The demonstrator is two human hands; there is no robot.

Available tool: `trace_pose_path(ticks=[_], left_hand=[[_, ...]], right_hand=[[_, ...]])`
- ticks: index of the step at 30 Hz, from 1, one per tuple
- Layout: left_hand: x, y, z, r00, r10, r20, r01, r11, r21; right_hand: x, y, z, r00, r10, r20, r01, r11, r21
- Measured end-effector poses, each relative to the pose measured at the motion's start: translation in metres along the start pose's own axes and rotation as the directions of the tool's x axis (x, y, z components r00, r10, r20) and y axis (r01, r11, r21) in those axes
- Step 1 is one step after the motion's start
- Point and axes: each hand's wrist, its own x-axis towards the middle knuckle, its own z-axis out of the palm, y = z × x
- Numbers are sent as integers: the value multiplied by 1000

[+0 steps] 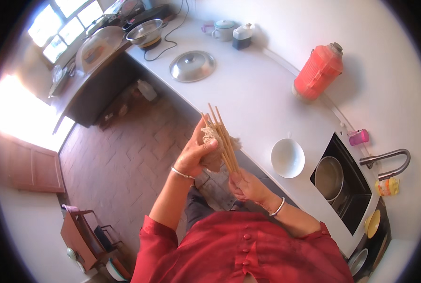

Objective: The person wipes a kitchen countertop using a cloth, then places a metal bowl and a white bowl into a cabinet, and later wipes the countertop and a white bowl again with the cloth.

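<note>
A bundle of thin wooden chopsticks [228, 150] slants upward in front of me, over the floor beside the counter's edge. My left hand [200, 148] holds a crumpled beige cloth [212, 159] against the upper part of the bundle, with the thumb on top. The lower ends of the sticks are gripped by my right hand [244, 185]. Several tips fan apart above the cloth. On the counter to the right of my hands stands a white bowl [287, 158].
The white counter [246, 88] bears a metal lid [192, 66], a red thermos flask [317, 72] and a black sink [352, 212] with a metal pot [329, 178] in it. A curved faucet [391, 161] rises beside the sink. A wooden table [79, 240] stands at lower left.
</note>
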Motion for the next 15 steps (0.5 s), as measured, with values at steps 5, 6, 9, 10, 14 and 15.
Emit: trace_pose_path(ticks=[5,6,9,10,14,15], left_hand=[[41,49,-48,955,-290,61,275,943,185],[47,52,-51,960,-276,46,267,952,150],[67,68,-71,974,-222,47,213,965,152],[73,75,-75,977,-208,45,198,966,164],[89,91,-84,983,-182,30,171,960,221],[92,92,-84,984,-173,39,159,959,236]], right_hand=[[41,-16,13,997,77,-14,-78,993,-86],[51,-17,11,996,88,-8,-88,995,-39],[77,-23,15,995,4,-97,16,978,207],[85,-25,17,988,-36,-152,81,951,300],[136,-15,45,707,-131,-695,550,721,423],[146,-14,46,679,-143,-720,586,696,415]])
